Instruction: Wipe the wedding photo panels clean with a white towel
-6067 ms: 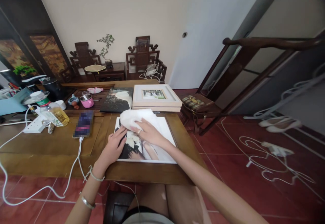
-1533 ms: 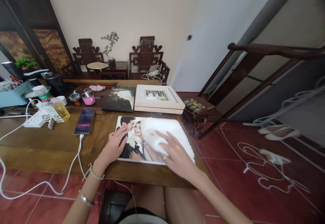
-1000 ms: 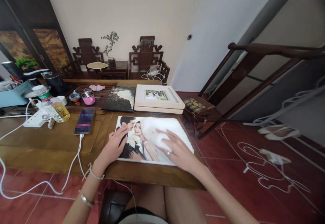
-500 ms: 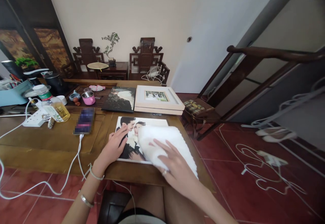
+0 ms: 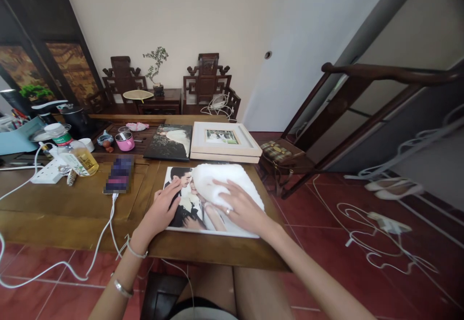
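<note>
Right grip [image 5: 242,207] lies palm-down on the white cloth [image 5: 212,181] with fingers spread apart, pressing rather than clamping it, though whether the fingertips pinch a fold is hard to tell. Cloth and hand cover the right half of the photo print [image 5: 186,210], which lies flat at the counter's [image 5: 72,204] near right corner, long axis along the near edge. Left grip [image 5: 161,212], fingers apart, rests flat on the print's left part, just beside the cloth.

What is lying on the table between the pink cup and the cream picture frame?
A dark photo print lies flat between the pink cup and the frame, in the head view.
</note>
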`<state>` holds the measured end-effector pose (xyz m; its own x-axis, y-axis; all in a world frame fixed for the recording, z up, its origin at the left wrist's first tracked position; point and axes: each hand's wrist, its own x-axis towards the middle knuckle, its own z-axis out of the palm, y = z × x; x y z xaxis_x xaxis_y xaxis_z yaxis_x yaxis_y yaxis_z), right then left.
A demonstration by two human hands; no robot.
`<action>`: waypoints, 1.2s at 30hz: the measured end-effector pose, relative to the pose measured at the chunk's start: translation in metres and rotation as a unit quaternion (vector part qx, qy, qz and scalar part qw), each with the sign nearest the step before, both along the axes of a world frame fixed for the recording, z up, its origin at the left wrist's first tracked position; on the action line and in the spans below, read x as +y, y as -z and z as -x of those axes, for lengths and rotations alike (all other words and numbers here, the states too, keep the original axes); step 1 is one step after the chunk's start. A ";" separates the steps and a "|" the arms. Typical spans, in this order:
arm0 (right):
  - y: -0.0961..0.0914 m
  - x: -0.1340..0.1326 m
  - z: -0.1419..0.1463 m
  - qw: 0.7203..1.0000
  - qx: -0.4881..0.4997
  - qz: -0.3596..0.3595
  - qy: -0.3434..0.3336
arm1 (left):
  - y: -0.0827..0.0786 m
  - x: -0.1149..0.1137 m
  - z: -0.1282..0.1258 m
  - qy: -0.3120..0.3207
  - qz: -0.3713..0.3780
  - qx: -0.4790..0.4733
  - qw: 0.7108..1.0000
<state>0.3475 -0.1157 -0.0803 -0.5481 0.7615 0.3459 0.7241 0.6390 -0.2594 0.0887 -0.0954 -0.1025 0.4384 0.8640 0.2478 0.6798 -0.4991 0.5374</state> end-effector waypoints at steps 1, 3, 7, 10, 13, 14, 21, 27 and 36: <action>0.001 0.011 0.000 1.000 -0.001 -0.007 0.011 | -0.001 0.000 0.000 -0.001 0.003 0.001 1.000; 0.002 0.029 0.000 0.999 -0.001 -0.019 0.029 | -0.002 -0.001 -0.001 -0.003 0.008 0.005 1.000; 0.002 0.040 0.002 0.998 -0.002 -0.031 0.048 | -0.003 -0.001 -0.001 -0.002 0.007 0.007 1.000; 0.002 0.024 0.005 0.999 0.002 -0.022 0.047 | -0.002 -0.001 0.000 0.002 0.002 0.003 1.000; 0.002 -0.010 0.008 1.000 0.017 -0.002 0.022 | -0.001 -0.001 -0.001 0.003 0.003 0.006 1.000; 0.001 -0.023 0.009 1.000 0.020 0.004 0.010 | -0.001 -0.001 -0.001 0.004 0.004 0.008 1.000; -0.010 -0.092 0.010 0.996 -0.013 0.055 -0.061 | 0.001 0.000 -0.001 0.000 0.007 0.018 1.000; -0.007 -0.051 -0.001 0.998 -0.022 0.035 -0.046 | 0.000 0.000 0.000 -0.002 0.005 0.024 1.000; 0.004 0.038 -0.004 0.999 0.010 -0.009 0.044 | 0.001 -0.001 0.000 -0.005 -0.001 0.028 1.000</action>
